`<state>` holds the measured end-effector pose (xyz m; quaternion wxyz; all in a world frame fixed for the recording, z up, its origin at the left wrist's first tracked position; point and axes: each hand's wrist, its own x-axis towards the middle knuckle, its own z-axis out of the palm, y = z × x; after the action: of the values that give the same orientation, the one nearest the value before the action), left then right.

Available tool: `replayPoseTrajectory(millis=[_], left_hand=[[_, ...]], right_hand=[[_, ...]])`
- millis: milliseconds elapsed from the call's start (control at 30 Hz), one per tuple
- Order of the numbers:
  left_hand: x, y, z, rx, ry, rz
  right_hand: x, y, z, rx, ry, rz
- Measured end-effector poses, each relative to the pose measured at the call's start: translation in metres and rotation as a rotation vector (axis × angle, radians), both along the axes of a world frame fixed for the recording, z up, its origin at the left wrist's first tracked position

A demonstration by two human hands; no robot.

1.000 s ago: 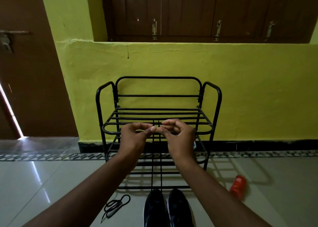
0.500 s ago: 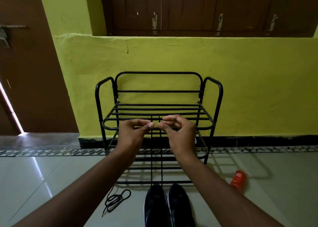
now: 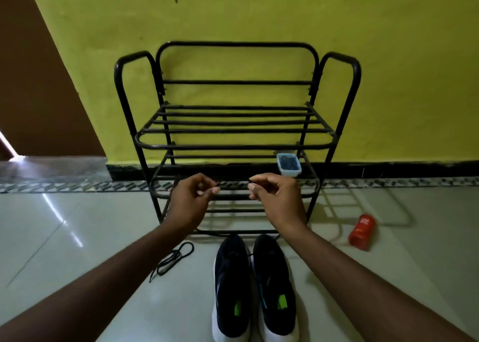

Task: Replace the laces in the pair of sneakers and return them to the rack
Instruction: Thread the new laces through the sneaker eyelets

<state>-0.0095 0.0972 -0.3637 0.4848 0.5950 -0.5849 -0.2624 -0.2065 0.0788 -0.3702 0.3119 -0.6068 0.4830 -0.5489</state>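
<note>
Black sneakers with white soles: parked side by side on the pale glossy floor tiles, toes aimed at the black metal-tube shoe rack, heels toward the camera, just in front of its bottom bar and between the two forearms. Left hand up in front of the lower shelves, thumb and forefinger pinched on one end of a thin black lace; right hand pinching the other end the same way, small gap between the two hands. Can't really trace the rest of that lace against the dark bars, only a bit of string showing near the sneaker toes. Second black lace lying in a loose tangle on the tiles, near the left sneaker, not touching it. Rack standing against the yellow wall. Small plastic tub with a blue rim sitting on the right end of a lower shelf, just behind the right hand. Orange-red bottle lying on its side on the floor, well off to the right of the rack.
</note>
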Motion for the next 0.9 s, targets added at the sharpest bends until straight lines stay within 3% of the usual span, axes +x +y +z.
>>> replayPoseTrajectory(millis=[100,200,300,367,467,567,633,767,900], left_hand=[[0.013,-0.008,-0.047,0.061,-0.360,-0.038],[0.025,-0.010,-0.089,0.241,-0.837,-0.122],[0.029,-0.006,-0.126,0.474,-1.052,-0.252],[0.026,0.000,-0.140,0.585,-1.069,-0.291],[0.021,0.006,-0.155,0.485,-0.994,-0.199],[0.007,0.020,-0.160,0.369,-0.537,-0.101],[-0.005,0.029,-0.161,0.298,-0.357,-0.053],[-0.018,0.034,-0.165,0.384,-0.408,-0.124],[-0.022,0.035,-0.175,0.453,-0.371,-0.033]], right_hand=[[-0.004,-0.008,-0.045,0.068,0.096,-0.007],[-0.008,-0.013,-0.092,0.160,0.162,0.005],[-0.009,-0.014,-0.130,0.220,0.252,-0.013],[-0.008,-0.011,-0.149,0.240,0.326,-0.014],[-0.004,-0.006,-0.167,0.275,0.394,-0.004],[-0.002,-0.004,-0.175,0.282,0.439,0.014],[-0.001,-0.001,-0.176,0.297,0.432,0.036],[-0.001,0.006,-0.175,0.263,0.483,0.067],[0.006,0.008,-0.173,0.211,0.587,0.122]])
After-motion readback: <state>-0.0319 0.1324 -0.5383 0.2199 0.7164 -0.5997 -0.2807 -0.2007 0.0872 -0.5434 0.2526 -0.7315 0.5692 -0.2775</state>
